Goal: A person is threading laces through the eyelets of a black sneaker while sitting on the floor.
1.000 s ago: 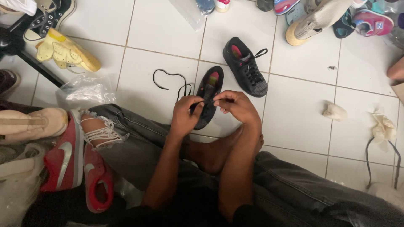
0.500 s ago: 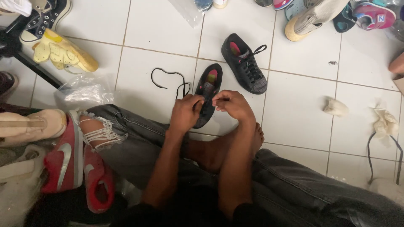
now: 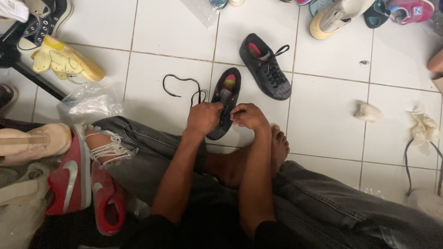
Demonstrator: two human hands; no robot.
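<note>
Two hands meet over a black shoe (image 3: 224,103) with a pink insole that lies on the white tiled floor (image 3: 323,120), just in front of the person's crossed bare feet (image 3: 277,147). The left hand (image 3: 204,118) is closed on the near part of the shoe and on the black lace (image 3: 182,85), which loops away across the tile to the left. The right hand (image 3: 249,116) has its fingers pinched together at the shoe's near edge, touching it; what it pinches is too small to tell. A second black shoe (image 3: 266,67), laced, lies just beyond and to the right, apart from the first. Grey ripped jeans (image 3: 138,152) cover the person's legs. A pair of red sneakers (image 3: 83,184) lies beside the left knee, a clear plastic bag (image 3: 90,101) sits near them, and yellow gloves (image 3: 64,62) lie farther off. Crumpled paper (image 3: 369,112) rests on the tile to the right
</note>
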